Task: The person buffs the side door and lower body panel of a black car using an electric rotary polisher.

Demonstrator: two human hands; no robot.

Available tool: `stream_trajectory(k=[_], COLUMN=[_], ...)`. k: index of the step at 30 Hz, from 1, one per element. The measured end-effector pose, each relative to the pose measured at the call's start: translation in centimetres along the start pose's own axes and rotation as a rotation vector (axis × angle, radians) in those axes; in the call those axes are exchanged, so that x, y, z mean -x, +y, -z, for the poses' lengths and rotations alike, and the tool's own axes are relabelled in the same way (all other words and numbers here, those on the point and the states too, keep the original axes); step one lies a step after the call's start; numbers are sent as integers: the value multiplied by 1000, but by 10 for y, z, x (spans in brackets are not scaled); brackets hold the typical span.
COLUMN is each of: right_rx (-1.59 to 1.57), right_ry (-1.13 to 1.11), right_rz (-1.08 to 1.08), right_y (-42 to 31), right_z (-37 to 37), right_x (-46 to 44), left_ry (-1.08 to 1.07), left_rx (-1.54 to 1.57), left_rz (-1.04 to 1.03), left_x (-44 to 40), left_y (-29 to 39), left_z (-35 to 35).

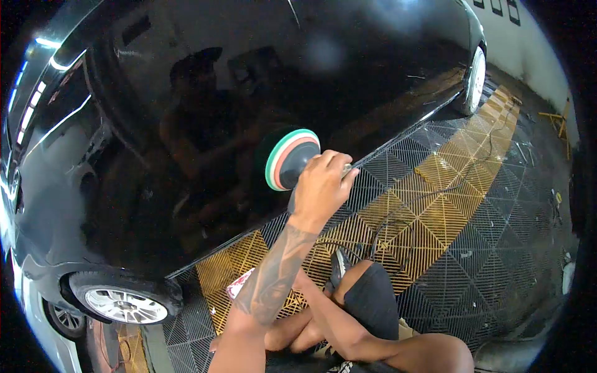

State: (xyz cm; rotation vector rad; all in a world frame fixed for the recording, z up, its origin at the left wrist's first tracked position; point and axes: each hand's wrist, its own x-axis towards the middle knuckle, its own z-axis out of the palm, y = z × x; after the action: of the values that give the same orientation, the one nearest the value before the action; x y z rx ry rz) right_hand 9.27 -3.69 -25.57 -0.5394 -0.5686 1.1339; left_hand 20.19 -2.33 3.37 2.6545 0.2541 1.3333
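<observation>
My left hand [324, 186], at the end of a tattooed forearm, is closed over the head of a polisher [300, 165]. The round foam pad [272, 169] has a green and white rim with an orange layer behind it. It faces the glossy black car's side [205, 168], close against the panel; I cannot tell whether it presses on it. My right forearm [329, 314] passes under the left one. The left forearm hides my right hand and most of the tool's body, so its fingers do not show.
Grey and yellow grid floor tiles [448, 205] lie beneath me, with a dark cable [410, 202] looping across them. A car wheel [127, 304] is at lower left, another [477, 81] at upper right. A red and white item [239, 284] lies by my arm.
</observation>
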Motion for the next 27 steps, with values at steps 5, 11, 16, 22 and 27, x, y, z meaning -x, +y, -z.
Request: stream_trajectory(k=[5, 11, 16, 22, 27], right_rx=[-44, 168, 209, 598, 731], right_ry=[60, 45, 1, -41, -147], right_rz=[35, -3, 55, 112, 103], right_y=[-41, -78, -154, -172, -138], right_z=[-4, 15, -20, -45, -67], right_x=[-7, -31, -37, -40, -43], left_ry=[-10, 100, 311, 518, 627], left_rx=[24, 85, 143, 142, 85], left_rz=[-57, -109, -185, -132, -109], left_x=[-37, -91, -127, -99, -46], left_y=[9, 22, 26, 11, -8], left_z=[-13, 14, 53, 131, 200])
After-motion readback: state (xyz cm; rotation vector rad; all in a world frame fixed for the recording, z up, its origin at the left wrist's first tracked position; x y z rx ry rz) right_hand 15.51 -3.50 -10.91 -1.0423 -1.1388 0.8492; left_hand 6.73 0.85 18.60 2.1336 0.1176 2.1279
